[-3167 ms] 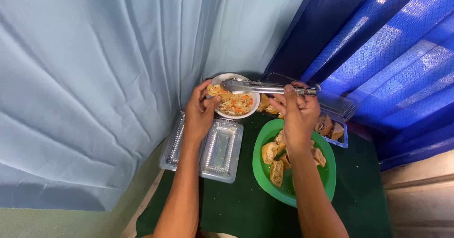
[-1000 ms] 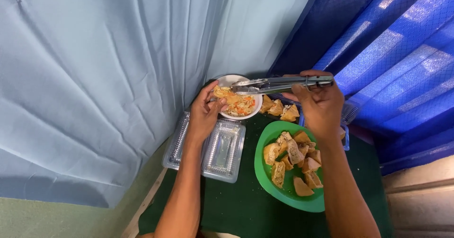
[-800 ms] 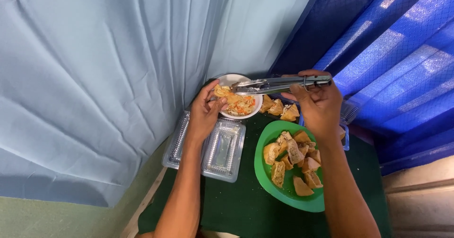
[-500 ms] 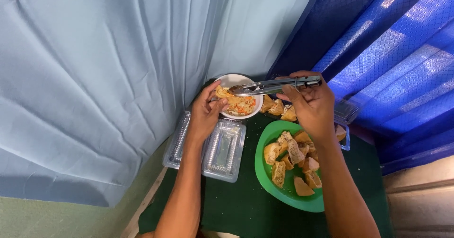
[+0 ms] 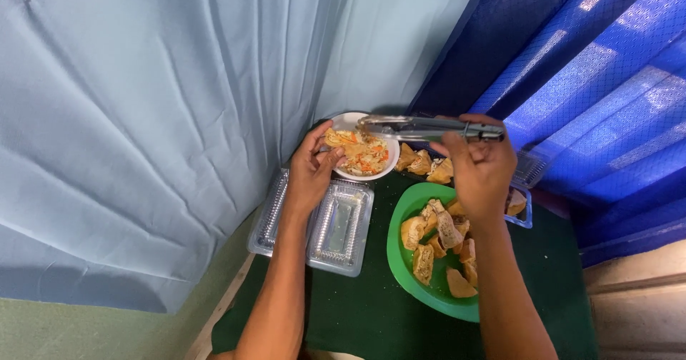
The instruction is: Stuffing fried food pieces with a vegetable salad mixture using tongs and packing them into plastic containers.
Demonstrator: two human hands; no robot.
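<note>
My left hand [image 5: 311, 168] holds a piece of fried pastry [image 5: 336, 139] at the rim of a white bowl [image 5: 386, 167] filled with a shredded orange and pale vegetable mix. Over the bowl, my right hand [image 5: 480, 168] grips metal tongs [image 5: 418, 126] that point left. Under my right wrist sits a green plate [image 5: 404, 256] with several fried golden pieces. An open clear plastic clamshell box [image 5: 336, 225] lies empty below my left hand.
A second clear container [image 5: 520, 204] with more fried pieces sits behind the green plate. Everything rests on a dark green cloth [image 5: 357, 310]. Light blue curtain [image 5: 143, 117] hangs close on the left, dark blue fabric [image 5: 593, 81] on the right.
My right hand has dropped a little toward the bowl with the tongs. My left hand stays at the bowl's rim with the pastry piece.
</note>
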